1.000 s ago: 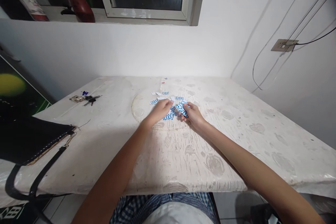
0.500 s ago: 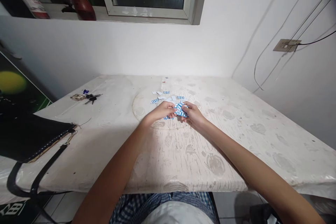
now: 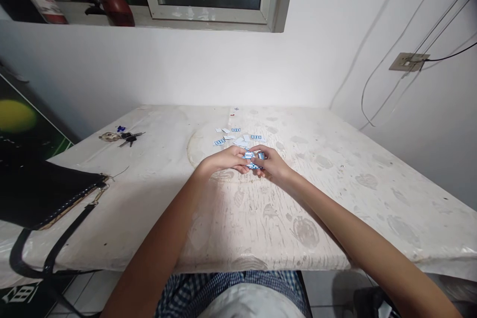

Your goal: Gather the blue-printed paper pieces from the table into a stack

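Square the small stack of blue-printed slips (image 3: 252, 160) with light, even fingertip pressure from both sides, so none slides out. The left hand (image 3: 224, 161) and right hand (image 3: 271, 164) meet over the surface (image 3: 261, 218), each pinching the stack, which sits between their fingertips. A few loose slips (image 3: 231, 135) lie just beyond both hands, apart from them

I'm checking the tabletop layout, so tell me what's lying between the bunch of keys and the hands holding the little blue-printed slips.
In the head view, only bare stained table lies between the keys and the left hand.
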### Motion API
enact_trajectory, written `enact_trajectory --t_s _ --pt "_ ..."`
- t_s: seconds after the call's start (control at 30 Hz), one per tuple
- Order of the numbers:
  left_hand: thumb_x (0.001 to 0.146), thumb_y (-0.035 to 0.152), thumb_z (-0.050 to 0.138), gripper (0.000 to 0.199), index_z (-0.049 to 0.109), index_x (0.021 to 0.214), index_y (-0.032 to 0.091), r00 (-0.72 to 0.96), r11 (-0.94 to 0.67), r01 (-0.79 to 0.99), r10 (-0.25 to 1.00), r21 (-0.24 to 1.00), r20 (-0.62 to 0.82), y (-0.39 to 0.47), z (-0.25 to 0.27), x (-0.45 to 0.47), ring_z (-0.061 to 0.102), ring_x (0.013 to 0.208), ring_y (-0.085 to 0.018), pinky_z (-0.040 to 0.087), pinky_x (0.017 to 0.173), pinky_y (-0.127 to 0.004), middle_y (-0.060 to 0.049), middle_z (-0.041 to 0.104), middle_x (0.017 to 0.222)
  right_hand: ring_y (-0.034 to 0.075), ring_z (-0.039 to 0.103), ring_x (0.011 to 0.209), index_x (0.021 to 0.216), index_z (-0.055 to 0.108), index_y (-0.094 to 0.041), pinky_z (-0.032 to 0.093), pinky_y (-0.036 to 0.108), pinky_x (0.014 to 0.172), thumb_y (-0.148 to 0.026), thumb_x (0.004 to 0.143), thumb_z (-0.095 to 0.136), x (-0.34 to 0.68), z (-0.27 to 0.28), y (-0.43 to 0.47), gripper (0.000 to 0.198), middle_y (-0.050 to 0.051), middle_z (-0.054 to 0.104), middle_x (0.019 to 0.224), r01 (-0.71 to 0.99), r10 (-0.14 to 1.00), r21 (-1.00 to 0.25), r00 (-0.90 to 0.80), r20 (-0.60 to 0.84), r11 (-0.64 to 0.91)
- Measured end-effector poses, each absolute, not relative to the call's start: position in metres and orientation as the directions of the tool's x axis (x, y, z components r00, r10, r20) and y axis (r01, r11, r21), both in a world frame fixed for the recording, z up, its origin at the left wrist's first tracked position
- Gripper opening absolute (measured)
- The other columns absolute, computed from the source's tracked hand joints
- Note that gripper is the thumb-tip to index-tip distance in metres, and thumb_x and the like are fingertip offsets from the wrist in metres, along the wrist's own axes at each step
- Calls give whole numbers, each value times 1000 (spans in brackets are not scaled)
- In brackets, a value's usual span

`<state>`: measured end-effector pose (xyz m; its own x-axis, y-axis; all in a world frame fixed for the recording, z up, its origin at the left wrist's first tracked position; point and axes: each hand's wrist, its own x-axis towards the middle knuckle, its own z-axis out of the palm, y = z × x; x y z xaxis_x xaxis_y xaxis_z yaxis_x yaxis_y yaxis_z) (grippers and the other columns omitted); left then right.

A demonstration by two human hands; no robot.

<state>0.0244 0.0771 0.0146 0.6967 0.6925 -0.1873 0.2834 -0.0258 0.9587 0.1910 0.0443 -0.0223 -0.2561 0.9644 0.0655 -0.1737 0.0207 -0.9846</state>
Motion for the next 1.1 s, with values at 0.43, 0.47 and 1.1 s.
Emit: enact_trajectory --t_s 0.43,0.47,1.1 --pt "80 21 48 33 55 112 16 689 -163 424 697 891 -200 -13 23 5 61 58 -16 47 54 -26 -1 63 64 11 56 50 118 47 -17 48 23 47 -8 71 55 198 -2 -34 48 -1 59 70 106 821 -994 -569 -52 11" --pt "81 20 45 27 58 105 17 713 -212 414 680 885 -171 -26 22 4 61 61 -15 47 56 -25 -2 64 69 10 56 52 119 46 -18 49 24 49 -7 73 53 198 -6 -46 48 0 59 73 115 822 -992 -569 -29 45" --pt "82 27 50 17 61 93 21 439 -283 515 898 809 35 -80 -18 -7 54 70 -15 40 63 -24 0 61 80 16 53 79 120 50 -26 43 30 69 -7 76 54 189 -32 -83 48 3 58 96 395 880 -812 -386 277 429"
